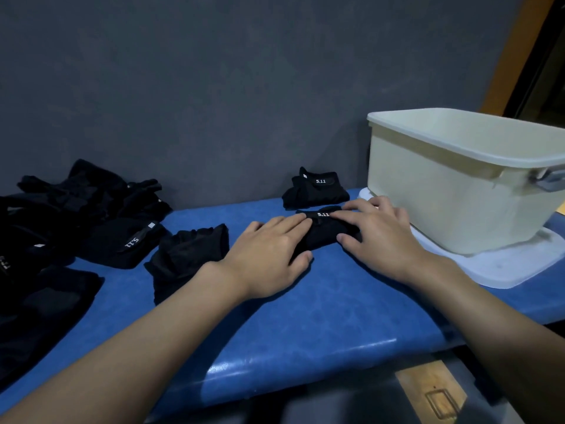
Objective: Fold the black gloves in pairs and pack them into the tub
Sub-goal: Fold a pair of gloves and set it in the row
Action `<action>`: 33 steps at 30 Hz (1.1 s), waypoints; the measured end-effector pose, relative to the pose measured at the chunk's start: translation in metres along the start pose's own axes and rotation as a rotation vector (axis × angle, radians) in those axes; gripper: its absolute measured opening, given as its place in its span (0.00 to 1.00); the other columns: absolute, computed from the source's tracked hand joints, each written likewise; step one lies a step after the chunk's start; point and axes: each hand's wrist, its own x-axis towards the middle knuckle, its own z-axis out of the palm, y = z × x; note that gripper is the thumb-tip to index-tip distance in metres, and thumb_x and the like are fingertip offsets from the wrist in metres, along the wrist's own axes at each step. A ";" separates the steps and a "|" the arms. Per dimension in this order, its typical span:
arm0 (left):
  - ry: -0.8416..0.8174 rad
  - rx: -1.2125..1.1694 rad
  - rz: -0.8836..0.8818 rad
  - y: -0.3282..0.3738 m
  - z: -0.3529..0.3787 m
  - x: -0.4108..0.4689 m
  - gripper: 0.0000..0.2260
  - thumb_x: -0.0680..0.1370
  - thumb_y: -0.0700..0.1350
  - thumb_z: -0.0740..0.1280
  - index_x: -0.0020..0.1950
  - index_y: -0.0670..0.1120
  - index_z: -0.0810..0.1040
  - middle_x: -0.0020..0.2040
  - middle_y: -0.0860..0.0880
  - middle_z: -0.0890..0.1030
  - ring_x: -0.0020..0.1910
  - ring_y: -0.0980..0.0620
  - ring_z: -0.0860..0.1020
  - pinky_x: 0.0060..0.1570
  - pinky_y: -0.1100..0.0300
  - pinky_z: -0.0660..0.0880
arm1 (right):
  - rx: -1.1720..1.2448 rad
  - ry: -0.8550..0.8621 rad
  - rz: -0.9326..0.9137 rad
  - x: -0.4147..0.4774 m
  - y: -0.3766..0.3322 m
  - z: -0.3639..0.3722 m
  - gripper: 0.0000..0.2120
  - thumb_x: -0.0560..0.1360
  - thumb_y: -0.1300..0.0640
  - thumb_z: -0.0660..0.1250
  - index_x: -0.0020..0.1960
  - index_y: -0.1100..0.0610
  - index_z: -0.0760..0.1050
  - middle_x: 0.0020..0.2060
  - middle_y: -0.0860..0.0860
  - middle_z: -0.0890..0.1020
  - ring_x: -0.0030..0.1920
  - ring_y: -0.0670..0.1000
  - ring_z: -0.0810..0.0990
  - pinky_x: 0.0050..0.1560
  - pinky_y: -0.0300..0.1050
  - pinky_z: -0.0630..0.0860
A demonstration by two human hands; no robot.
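A folded pair of black gloves (324, 232) with a white "5.11" label lies on the blue bench. My left hand (269, 249) presses flat on its left end, thumb tucked against the near side. My right hand (379, 234) lies on its right end, fingers spread over the label. Just behind it sits another folded pair (315, 189) by the wall. The cream tub (458, 191) stands at the right on its pale lid (504, 267). From this angle its inside is hidden.
A heap of loose black gloves (76, 203) covers the bench's left end, with one labelled glove (122, 243) and a crumpled glove (186, 258) nearer the middle. A grey wall rises right behind the bench. The blue bench (305, 316) drops off at its front edge.
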 end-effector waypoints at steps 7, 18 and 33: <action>-0.049 0.056 -0.020 0.003 0.000 0.029 0.29 0.83 0.61 0.49 0.81 0.51 0.52 0.81 0.55 0.53 0.78 0.53 0.55 0.72 0.48 0.57 | -0.065 -0.002 0.013 0.011 0.011 0.001 0.23 0.77 0.43 0.62 0.71 0.40 0.67 0.70 0.40 0.67 0.69 0.51 0.60 0.62 0.52 0.58; -0.083 0.099 -0.025 0.002 0.004 0.041 0.30 0.82 0.63 0.46 0.81 0.52 0.52 0.81 0.56 0.52 0.77 0.51 0.57 0.71 0.47 0.58 | -0.065 -0.068 -0.003 0.013 0.018 0.000 0.26 0.77 0.38 0.60 0.73 0.39 0.63 0.73 0.38 0.65 0.70 0.50 0.60 0.63 0.50 0.58; -0.112 0.129 -0.045 0.003 0.004 0.045 0.31 0.81 0.64 0.45 0.81 0.52 0.52 0.81 0.56 0.52 0.75 0.50 0.58 0.71 0.47 0.57 | 0.043 -0.184 0.012 0.011 0.019 0.002 0.34 0.74 0.30 0.56 0.76 0.40 0.57 0.76 0.40 0.60 0.71 0.52 0.59 0.72 0.53 0.57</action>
